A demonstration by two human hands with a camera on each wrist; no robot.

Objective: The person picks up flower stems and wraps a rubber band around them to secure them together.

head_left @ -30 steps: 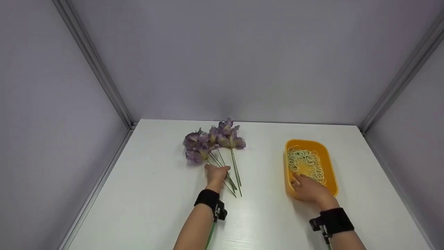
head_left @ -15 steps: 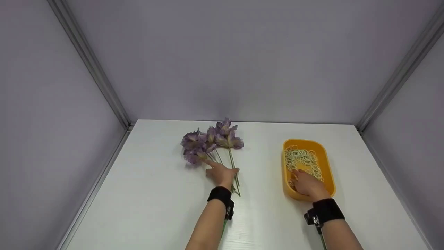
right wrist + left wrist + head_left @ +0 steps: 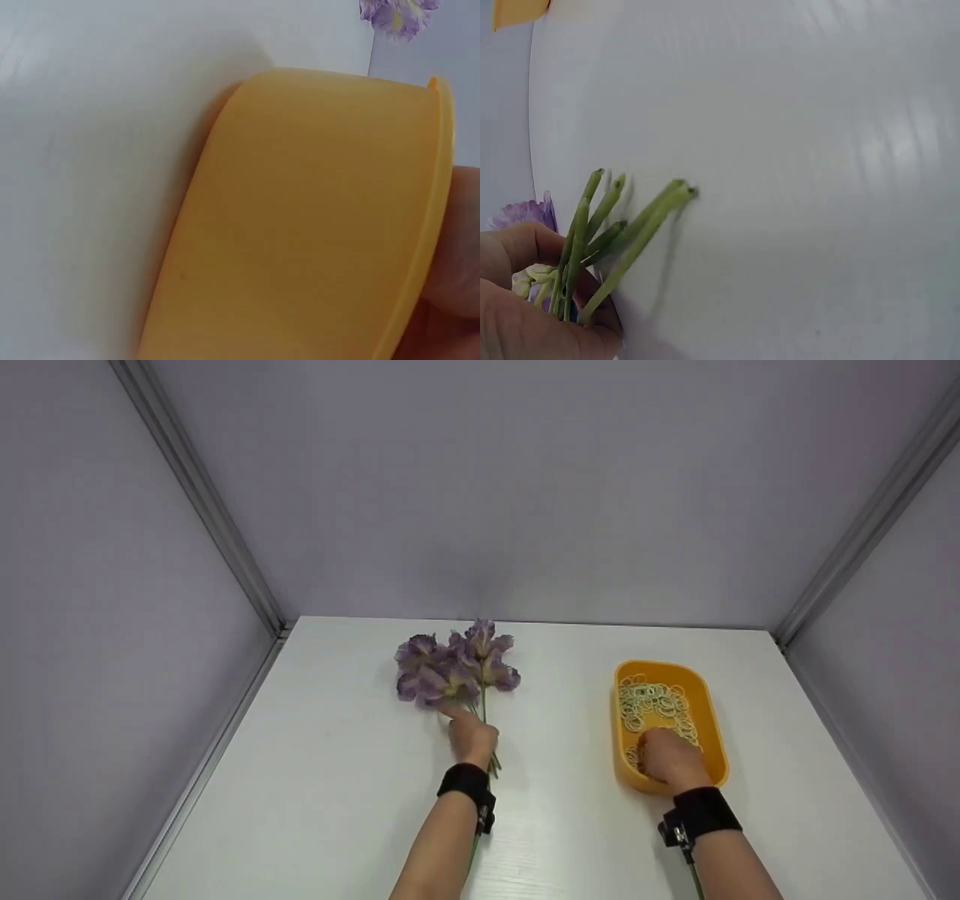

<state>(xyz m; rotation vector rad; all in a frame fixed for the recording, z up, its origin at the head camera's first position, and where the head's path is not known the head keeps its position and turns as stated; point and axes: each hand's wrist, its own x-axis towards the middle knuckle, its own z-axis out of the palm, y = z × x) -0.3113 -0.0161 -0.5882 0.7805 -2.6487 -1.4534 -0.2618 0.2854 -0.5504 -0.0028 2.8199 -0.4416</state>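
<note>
Stems (image 3: 635, 255) drawn closer vs earlier: L hand (image 3: 472, 735) grips them, purple blooms (image 3: 450, 669) just beyond it, prob. to keep 'em bunched; R hand (image 3: 671, 757) in yellow tub (image 3: 707, 712) w/ bands (image 3: 651, 699), can't tell its grip.

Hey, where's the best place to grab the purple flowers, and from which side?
Probably by the stems, just below the blooms, coming from the near side. The slim stems bunch together there, while the wide, ruffled blooms spread at the far end. The left hand holds the stems there.
</note>
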